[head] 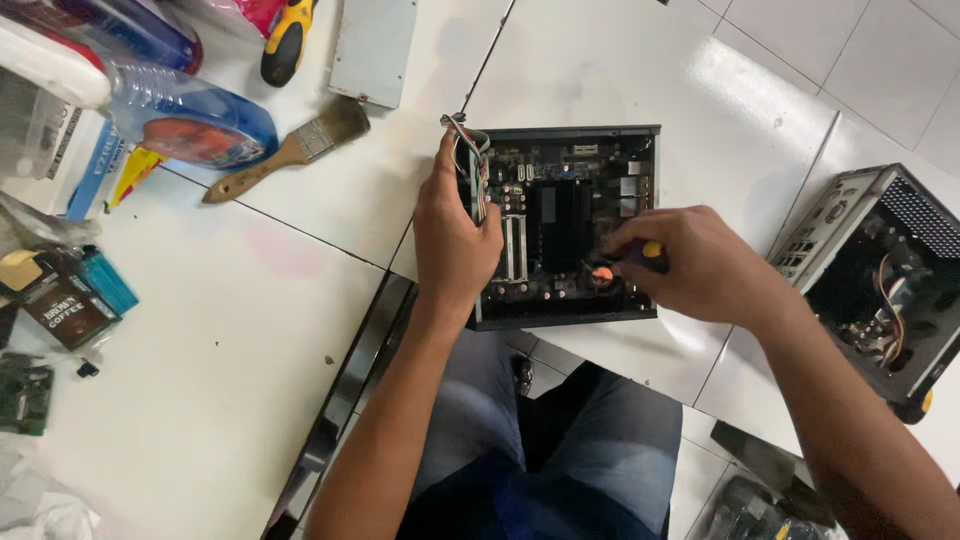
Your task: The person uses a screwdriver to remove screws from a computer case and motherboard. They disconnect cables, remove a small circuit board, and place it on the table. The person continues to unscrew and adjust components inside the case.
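White desk (620, 80) carries the work; its near edge runs just below the open computer case (560, 225), which lies flat close to that edge, directly above the person's lap. Cover is already off and the motherboard (555, 215) sits exposed inside; whether its screws are in or out cannot be told.

A second open case (880, 280) stands to the right, well apart, leaving bare desk between the two. Behind the first case the desk is open up to a grey metal panel (372, 45). To the left, past a seam between desk slabs, lie a paintbrush (285, 150) and a plastic bottle (185, 115), near but out of the working area.

Left hand (455, 240) rests on the case's left wall, fingers closed round a bundle of coloured wires (472, 150), holding them aside. Right hand (700, 262) is closed on a screwdriver (640, 255) with yellow and dark handle, tip down at the board's lower right area
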